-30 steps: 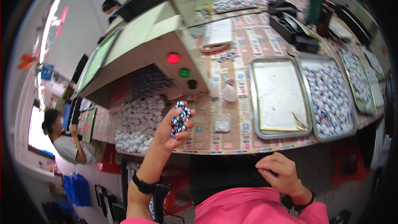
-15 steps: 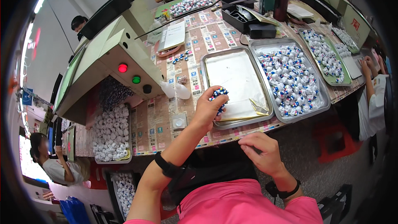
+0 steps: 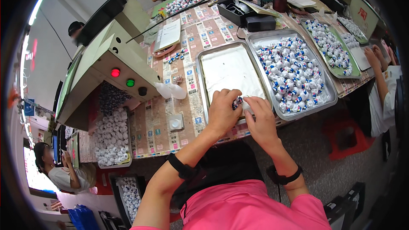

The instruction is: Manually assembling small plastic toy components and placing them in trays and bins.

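A cluster of blue pieces (image 3: 237, 102) was held in the left hand (image 3: 223, 110), its fingers curled narrowly around them, above the near end of the white-lined tray (image 3: 230, 68). The right hand (image 3: 261, 118) was set close beside, fingers bent and narrow at a white piece (image 3: 246, 107); whether it was gripped could not be told. Blue-and-white pieces (image 3: 294, 74) were heaped in the next tray (image 3: 311, 110).

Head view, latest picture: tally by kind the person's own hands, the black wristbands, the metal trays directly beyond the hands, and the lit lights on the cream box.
Own hands: 2 (left hand, right hand)
Black wristbands: 2
Metal trays: 2 (white-lined tray, tray of white-and-blue pieces)
Red light: 1
Green light: 1
Total: 8
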### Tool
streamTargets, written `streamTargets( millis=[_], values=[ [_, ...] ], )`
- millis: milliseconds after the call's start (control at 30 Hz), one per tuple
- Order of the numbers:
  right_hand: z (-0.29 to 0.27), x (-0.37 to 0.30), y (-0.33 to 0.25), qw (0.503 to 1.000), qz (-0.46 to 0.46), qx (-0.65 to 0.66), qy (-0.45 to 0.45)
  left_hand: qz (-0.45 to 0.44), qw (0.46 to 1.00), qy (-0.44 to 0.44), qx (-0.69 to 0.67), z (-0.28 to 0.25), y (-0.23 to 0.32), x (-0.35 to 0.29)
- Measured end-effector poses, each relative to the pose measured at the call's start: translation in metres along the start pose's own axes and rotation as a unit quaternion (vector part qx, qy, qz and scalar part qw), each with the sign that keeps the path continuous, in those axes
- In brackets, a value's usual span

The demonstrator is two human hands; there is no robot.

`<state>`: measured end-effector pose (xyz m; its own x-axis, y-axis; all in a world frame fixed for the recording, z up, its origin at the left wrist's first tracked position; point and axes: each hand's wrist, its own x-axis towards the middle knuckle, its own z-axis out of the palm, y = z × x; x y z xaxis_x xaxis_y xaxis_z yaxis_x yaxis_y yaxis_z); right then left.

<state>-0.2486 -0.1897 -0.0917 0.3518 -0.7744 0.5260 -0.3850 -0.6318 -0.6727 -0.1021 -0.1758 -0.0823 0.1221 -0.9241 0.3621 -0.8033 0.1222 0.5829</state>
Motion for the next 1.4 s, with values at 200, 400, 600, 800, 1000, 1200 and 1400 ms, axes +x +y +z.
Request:
streamTargets(
  millis=[200,400,600,800,1000,1200,1400],
  values=[
    [0.005,0.008,-0.001,0.998,-0.005,-0.054,-0.017,0.033,0.997,-0.006,-0.067,-0.004,-0.012,-0.002],
    [0.007,0.018,0.002,0.997,-0.011,-0.067,-0.034,-0.137,0.947,-0.055,-0.286,-0.026,-0.012,-0.003],
    [0.017,0.026,0.000,0.995,-0.005,-0.070,-0.067,-0.135,0.907,0.017,-0.399,-0.063,-0.009,-0.027],
    [0.020,0.031,0.003,0.994,0.026,-0.020,-0.108,-0.120,0.956,0.055,-0.261,-0.134,-0.025,-0.081],
    [0.024,0.039,-0.007,0.982,0.115,0.008,-0.146,-0.214,0.942,0.200,-0.165,-0.202,-0.054,-0.163],
    [0.011,0.032,-0.006,0.994,0.072,-0.032,-0.077,-0.208,0.934,0.284,0.058,-0.245,-0.089,-0.192],
    [0.024,0.027,-0.033,0.984,0.120,0.095,-0.086,-0.268,0.897,0.315,0.156,-0.279,-0.129,-0.221]
  ],
)
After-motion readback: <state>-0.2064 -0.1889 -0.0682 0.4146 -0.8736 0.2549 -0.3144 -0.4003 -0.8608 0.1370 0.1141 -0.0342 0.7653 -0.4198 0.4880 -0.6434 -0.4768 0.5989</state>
